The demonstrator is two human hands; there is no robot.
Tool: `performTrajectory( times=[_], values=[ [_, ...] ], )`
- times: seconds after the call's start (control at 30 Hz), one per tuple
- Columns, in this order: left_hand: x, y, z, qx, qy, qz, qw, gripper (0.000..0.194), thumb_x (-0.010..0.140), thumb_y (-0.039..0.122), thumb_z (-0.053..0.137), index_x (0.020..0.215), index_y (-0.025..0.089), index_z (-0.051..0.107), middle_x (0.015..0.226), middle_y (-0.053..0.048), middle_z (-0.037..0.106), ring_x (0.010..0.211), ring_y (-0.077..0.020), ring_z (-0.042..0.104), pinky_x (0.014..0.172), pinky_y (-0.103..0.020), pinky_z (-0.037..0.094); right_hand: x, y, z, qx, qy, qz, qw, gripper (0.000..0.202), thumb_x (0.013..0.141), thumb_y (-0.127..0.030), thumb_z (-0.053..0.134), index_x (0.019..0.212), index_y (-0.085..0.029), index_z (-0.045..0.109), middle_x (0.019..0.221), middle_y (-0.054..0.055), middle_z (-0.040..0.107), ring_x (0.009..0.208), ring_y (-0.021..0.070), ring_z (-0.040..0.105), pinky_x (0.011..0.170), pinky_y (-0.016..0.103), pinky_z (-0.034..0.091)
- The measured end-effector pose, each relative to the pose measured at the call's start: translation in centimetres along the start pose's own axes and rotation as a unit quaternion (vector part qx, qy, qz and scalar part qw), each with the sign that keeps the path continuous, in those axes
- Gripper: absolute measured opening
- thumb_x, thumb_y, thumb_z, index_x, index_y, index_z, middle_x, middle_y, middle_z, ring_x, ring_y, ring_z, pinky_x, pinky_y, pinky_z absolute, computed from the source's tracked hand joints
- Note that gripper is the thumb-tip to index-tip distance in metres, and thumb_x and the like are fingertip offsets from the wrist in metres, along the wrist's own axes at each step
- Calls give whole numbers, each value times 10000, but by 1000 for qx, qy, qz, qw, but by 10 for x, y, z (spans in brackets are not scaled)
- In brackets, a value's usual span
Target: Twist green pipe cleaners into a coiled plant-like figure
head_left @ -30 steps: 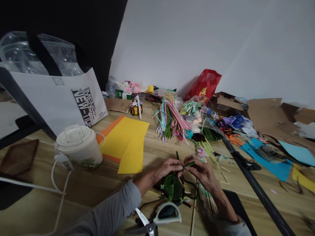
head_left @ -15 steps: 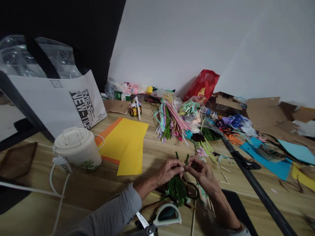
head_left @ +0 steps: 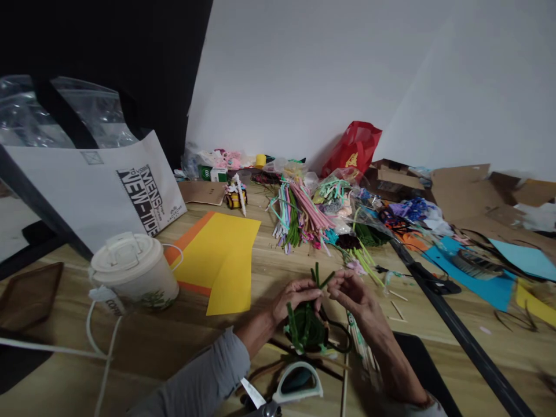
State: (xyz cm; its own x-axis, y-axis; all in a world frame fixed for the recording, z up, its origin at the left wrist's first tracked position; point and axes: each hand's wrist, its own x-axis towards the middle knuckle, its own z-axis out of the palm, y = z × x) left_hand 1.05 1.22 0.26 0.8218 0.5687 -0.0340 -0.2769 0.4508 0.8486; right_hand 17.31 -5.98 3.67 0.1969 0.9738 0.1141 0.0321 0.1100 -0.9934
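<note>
A dark green pipe-cleaner piece [head_left: 307, 327] with a rounded, coiled body hangs below my hands, near the table's front. My left hand [head_left: 299, 296] is closed on its upper part, where green stems stick up. Beside it, my right hand [head_left: 350, 291] has thumb and forefinger close to the tip of a slanting green stem; whether they grip it is too small to tell. Scissors [head_left: 264, 406] with an open blade lie below my hands, next to a pale green curved handle [head_left: 299, 394]. Thin sticks [head_left: 362, 347] lie under my right wrist.
Yellow paper [head_left: 226, 249] and a white lidded cup [head_left: 134, 269] are at the left, before a large white bag [head_left: 95, 179]. Pipe-cleaner bundles [head_left: 304, 214] lie at the back centre, near a red bag [head_left: 354, 147]. Blue paper [head_left: 473, 278] and cardboard [head_left: 463, 191] are at the right.
The green piece has turned and its coiled body sits slightly further left. The stems on top now spread into a V. My right hand has moved slightly up and away from my left hand.
</note>
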Motion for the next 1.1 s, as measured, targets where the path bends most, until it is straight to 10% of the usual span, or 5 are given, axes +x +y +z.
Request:
performTrajectory(
  times=[0.47, 0.8, 1.1],
  values=[
    [-5, -3, -1, -30, -118, -81, 989, 318, 693, 353, 727, 884, 123, 617, 616, -9, 599, 525, -106, 559, 570, -225, 434, -6, 12, 2, 94, -171, 62, 979, 295, 650, -442, 750, 840, -219, 713, 1190, 97, 595, 782, 220, 655, 717, 387, 515],
    [-3, 2, 1, 59, -91, -37, 993, 311, 726, 427, 679, 815, 137, 611, 643, -9, 598, 542, -95, 536, 575, -213, 409, -2, 2, -3, 3, -103, 3, 995, 225, 656, -392, 755, 634, -198, 644, 931, 41, 624, 874, 221, 594, 801, 342, 444],
    [0, -6, 15, 257, 106, 144, 950, 278, 813, 404, 568, 717, 144, 583, 631, -4, 554, 605, -125, 517, 610, -226, 396, -5, 9, 13, -203, 60, -52, 976, 173, 787, -377, 602, 739, -212, 583, 712, 4, 577, 688, 188, 519, 622, 286, 384]
  ],
)
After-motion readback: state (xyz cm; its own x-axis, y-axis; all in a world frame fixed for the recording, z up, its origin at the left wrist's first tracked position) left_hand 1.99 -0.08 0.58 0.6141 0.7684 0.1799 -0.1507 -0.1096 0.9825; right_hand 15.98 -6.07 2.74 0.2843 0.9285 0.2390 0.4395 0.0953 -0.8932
